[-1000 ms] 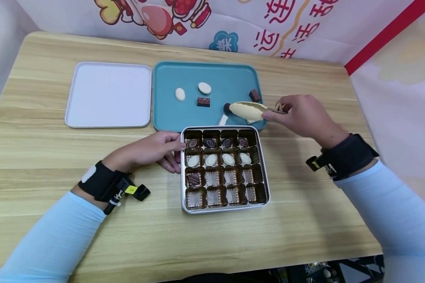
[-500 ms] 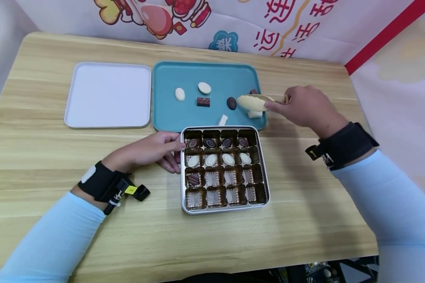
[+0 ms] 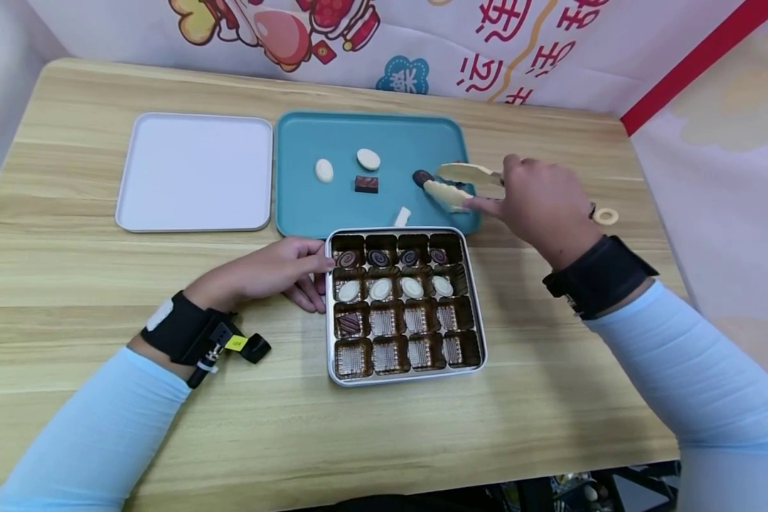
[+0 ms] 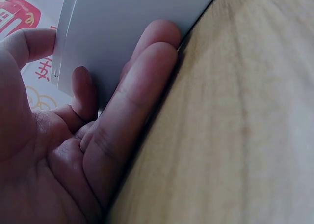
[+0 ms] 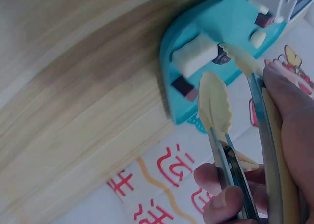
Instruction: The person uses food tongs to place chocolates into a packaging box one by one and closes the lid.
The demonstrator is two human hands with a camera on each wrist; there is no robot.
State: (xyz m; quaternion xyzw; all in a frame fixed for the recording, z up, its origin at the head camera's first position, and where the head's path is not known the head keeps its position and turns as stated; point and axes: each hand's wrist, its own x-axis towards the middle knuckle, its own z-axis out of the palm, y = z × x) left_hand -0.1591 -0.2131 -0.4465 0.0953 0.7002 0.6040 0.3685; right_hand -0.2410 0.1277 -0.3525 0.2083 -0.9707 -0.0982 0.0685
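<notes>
My left hand holds the left side of a silver tin, thumb over its rim, fingers along the outer wall. Inside its brown compartments, dark swirl chocolates fill the back row, white ovals the second, and one striped piece sits at left in the third. My right hand grips metal tongs with cream tips, jaws apart over the teal tray's right part. One tip is right at a dark oval chocolate. In the right wrist view, a white block and a brown block lie beside the tips.
On the teal tray also lie white ovals, a brown rectangular chocolate and a small white piece near the tin. A white tray stands on its left. A printed cloth wall rises behind the wooden table.
The tongs shifted right off the dark chocolate, then turned and spread, with one tip back at that chocolate. My left hand and the tin have stayed put.
</notes>
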